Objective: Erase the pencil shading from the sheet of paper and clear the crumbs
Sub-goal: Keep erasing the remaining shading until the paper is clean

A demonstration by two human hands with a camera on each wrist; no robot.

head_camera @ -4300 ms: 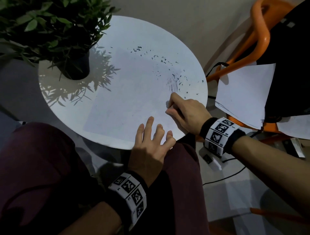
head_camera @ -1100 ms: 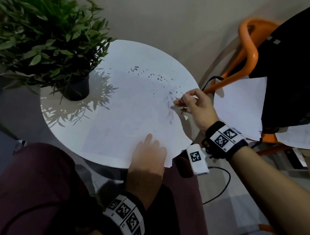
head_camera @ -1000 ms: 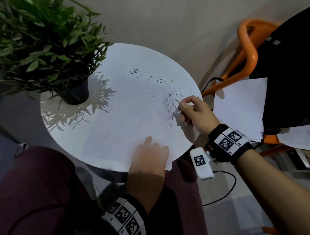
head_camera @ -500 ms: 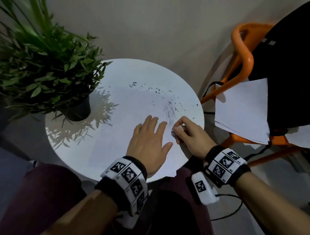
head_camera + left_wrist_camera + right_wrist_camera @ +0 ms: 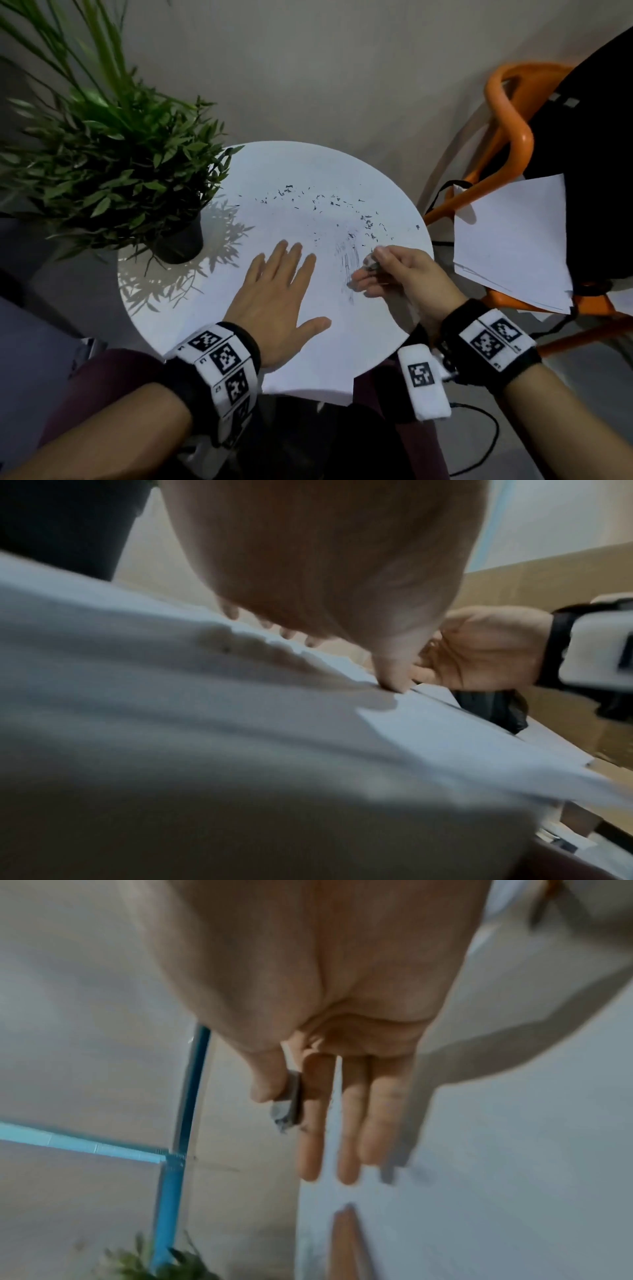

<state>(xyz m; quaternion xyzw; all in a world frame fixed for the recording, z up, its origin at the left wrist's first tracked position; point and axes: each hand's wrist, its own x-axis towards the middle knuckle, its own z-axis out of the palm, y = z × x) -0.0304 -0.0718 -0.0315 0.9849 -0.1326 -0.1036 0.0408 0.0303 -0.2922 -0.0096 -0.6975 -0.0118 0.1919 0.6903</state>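
Observation:
A white sheet of paper (image 5: 291,274) lies on the round white table (image 5: 342,164). A patch of grey pencil shading (image 5: 347,265) marks its right side, with dark crumbs (image 5: 318,202) scattered beyond it. My left hand (image 5: 277,298) lies flat on the sheet, fingers spread, just left of the shading. My right hand (image 5: 387,270) sits at the shading's right edge and pinches a small grey-smudged eraser (image 5: 370,263) between thumb and forefinger. The right wrist view shows the eraser (image 5: 287,1107) under the thumb, the other fingers straight. In the left wrist view my left hand (image 5: 342,574) presses the paper (image 5: 240,723).
A potted green plant (image 5: 113,181) stands on the table's left side. An orange chair (image 5: 507,137) at the right carries loose white sheets (image 5: 513,240) and a black bag (image 5: 592,154). A cable (image 5: 486,442) runs on the floor near my knee.
The left hand slid from the sheet's near edge up onto the paper beside the shading. The right hand with the eraser moved back and forth along the shading. The head view tilted upward.

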